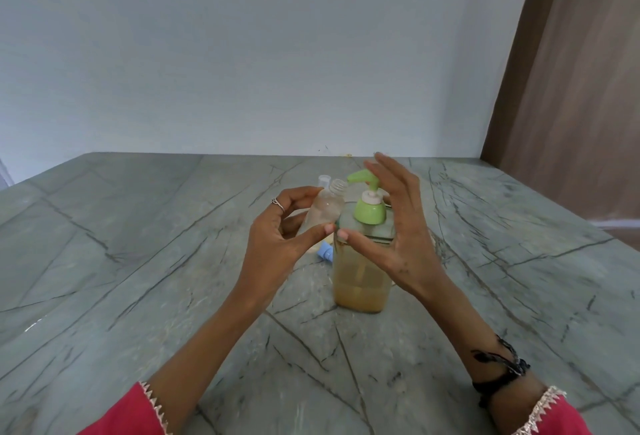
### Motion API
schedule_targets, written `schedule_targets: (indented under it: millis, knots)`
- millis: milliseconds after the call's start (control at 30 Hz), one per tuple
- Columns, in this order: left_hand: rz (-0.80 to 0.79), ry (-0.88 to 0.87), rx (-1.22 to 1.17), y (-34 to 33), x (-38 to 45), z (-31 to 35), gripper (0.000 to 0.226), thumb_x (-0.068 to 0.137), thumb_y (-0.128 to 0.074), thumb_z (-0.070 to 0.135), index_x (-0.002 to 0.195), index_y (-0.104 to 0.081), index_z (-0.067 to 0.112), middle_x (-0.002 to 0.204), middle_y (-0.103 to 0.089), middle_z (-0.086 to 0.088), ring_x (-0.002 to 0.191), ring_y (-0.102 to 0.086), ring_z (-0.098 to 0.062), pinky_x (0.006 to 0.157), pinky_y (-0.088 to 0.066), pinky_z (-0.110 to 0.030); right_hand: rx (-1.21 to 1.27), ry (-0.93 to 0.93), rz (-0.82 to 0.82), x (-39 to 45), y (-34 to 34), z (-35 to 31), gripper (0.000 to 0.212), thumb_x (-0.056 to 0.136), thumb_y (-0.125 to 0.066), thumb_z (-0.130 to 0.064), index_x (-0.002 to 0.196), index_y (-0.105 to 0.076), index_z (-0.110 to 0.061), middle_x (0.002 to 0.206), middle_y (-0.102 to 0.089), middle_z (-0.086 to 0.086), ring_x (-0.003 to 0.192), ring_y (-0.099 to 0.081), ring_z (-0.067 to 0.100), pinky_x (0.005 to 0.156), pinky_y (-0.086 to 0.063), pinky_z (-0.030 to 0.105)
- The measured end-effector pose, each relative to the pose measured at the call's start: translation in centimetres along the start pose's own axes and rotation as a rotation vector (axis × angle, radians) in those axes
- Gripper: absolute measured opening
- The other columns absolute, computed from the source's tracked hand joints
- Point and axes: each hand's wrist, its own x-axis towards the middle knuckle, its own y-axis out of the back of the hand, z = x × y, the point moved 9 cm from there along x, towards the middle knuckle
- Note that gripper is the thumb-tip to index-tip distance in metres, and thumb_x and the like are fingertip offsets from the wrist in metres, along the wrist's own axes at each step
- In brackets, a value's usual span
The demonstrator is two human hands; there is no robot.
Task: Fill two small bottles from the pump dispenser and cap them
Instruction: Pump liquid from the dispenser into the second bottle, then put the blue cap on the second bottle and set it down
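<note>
A clear square pump dispenser (362, 272) with a green pump head (367, 192) stands mid-table, about half full of amber liquid. My left hand (277, 240) grips a small clear uncapped bottle (325, 209), tilted with its threaded neck just under the green spout. My right hand (394, 223) hovers at the pump's right side, fingers straight and spread, fingertips above the pump head and thumb in front of the dispenser's shoulder. Behind my left hand, a blue cap (325, 253) lies on the table and a clear cap or second bottle top (324, 180) shows.
The grey-green marble tabletop (138, 261) runs back to a white wall. A brown wooden panel (571, 88) rises at the right beyond the table's edge.
</note>
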Motion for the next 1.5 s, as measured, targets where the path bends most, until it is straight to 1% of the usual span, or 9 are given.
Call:
schedule_targets:
  millis: [167, 400, 533, 767, 900, 1133, 1333, 1433, 1500]
  knots:
    - [-0.024, 0.002, -0.081, -0.2, -0.1, -0.1, 0.039, 0.066, -0.071, 0.014, 0.103, -0.058, 0.020, 0.096, -0.069, 0.011, 0.088, -0.069, -0.014, 0.069, -0.052, -0.018, 0.035, -0.168, -0.017, -0.6, 0.3, 1.5, 0.098, 0.062, -0.077, -0.055, 0.138, -0.015, -0.053, 0.143, -0.022, -0.017, 0.128, -0.036, -0.008, 0.097, -0.040, 0.010]
    - [-0.038, 0.013, -0.170, -0.3, 0.0, -0.6, 0.039, 0.071, -0.068, -0.002, 0.100, -0.053, 0.020, 0.090, -0.066, 0.016, 0.083, -0.068, -0.010, 0.067, -0.052, -0.017, 0.040, -0.305, -0.007, -2.6, 1.1, 2.4, 0.101, 0.053, -0.082, -0.055, 0.133, -0.020, -0.053, 0.133, -0.031, -0.019, 0.117, -0.038, -0.018, 0.085, -0.040, 0.001]
    - [-0.022, 0.018, -0.171, 0.3, 0.2, -1.0, 0.047, 0.062, -0.079, 0.004, 0.097, -0.053, 0.022, 0.086, -0.065, 0.020, 0.086, -0.067, -0.009, 0.070, -0.052, -0.018, -0.146, -0.171, 0.119, -3.3, 2.5, 0.6, 0.089, 0.064, -0.073, -0.059, 0.135, -0.023, -0.044, 0.134, -0.029, -0.016, 0.126, -0.039, 0.010, 0.100, -0.037, 0.019]
    - [0.022, 0.048, -0.089, 2.3, 0.4, -1.6, 0.044, 0.060, -0.074, 0.009, 0.093, -0.050, 0.025, 0.088, -0.057, 0.014, 0.080, -0.064, -0.002, 0.070, -0.050, -0.016, -0.345, 0.113, 0.201, -3.0, 2.0, -4.3, 0.061, 0.078, -0.069, -0.041, 0.127, -0.041, -0.018, 0.128, -0.049, 0.006, 0.117, -0.043, 0.013, 0.102, -0.032, 0.017]
    - [0.011, 0.064, 0.024, 3.4, 0.2, -2.3, 0.045, 0.069, -0.077, -0.002, 0.093, -0.049, 0.024, 0.096, -0.056, 0.005, 0.085, -0.064, -0.011, 0.070, -0.051, -0.016, -0.495, 0.257, 0.203, -2.7, 0.4, -6.5, 0.051, 0.081, -0.068, -0.040, 0.121, -0.045, -0.016, 0.119, -0.060, 0.010, 0.110, -0.049, 0.019, 0.093, -0.039, 0.030]
    - [0.000, 0.117, 0.115, 4.7, -0.3, -3.5, 0.040, 0.071, -0.075, 0.004, 0.096, -0.048, 0.020, 0.102, -0.056, -0.003, 0.094, -0.062, -0.018, 0.073, -0.050, -0.017, -0.726, 0.396, 0.040, -1.5, -4.8, -8.9, 0.023, 0.085, -0.066, -0.028, 0.102, -0.058, -0.015, 0.090, -0.067, 0.004, 0.081, -0.057, 0.021, 0.073, -0.039, 0.032]
    - [0.028, 0.181, 0.141, 5.2, -0.5, -4.8, 0.041, 0.074, -0.072, 0.002, 0.105, -0.046, 0.008, 0.099, -0.060, 0.003, 0.086, -0.062, -0.005, 0.070, -0.050, -0.016, -0.766, 0.056, -0.142, 0.0, -8.7, -8.2, 0.048, 0.054, -0.081, 0.009, 0.096, -0.062, -0.005, 0.079, -0.058, 0.009, 0.060, -0.060, 0.021, 0.040, -0.039, 0.025]
    - [0.037, 0.197, 0.127, 5.4, -0.5, -5.2, 0.035, 0.076, -0.068, -0.001, 0.101, -0.045, 0.008, 0.093, -0.060, 0.003, 0.076, -0.062, 0.000, 0.063, -0.049, -0.012, -0.851, -0.141, -0.375, 0.6, -11.1, -6.3, 0.037, 0.090, -0.050, 0.005, 0.125, -0.043, -0.003, 0.117, -0.052, 0.012, 0.100, -0.059, 0.023, 0.067, -0.043, 0.027]
    - [0.051, 0.193, 0.137, 5.7, -0.5, -5.4, 0.032, 0.077, -0.066, -0.004, 0.097, -0.045, 0.010, 0.088, -0.059, 0.005, 0.068, -0.061, 0.007, 0.059, -0.048, -0.010, -0.899, -0.258, -0.459, 0.9, -12.3, -4.5, 0.032, 0.098, -0.034, 0.003, 0.130, -0.038, 0.000, 0.126, -0.049, 0.016, 0.112, -0.056, 0.027, 0.084, -0.046, 0.031]
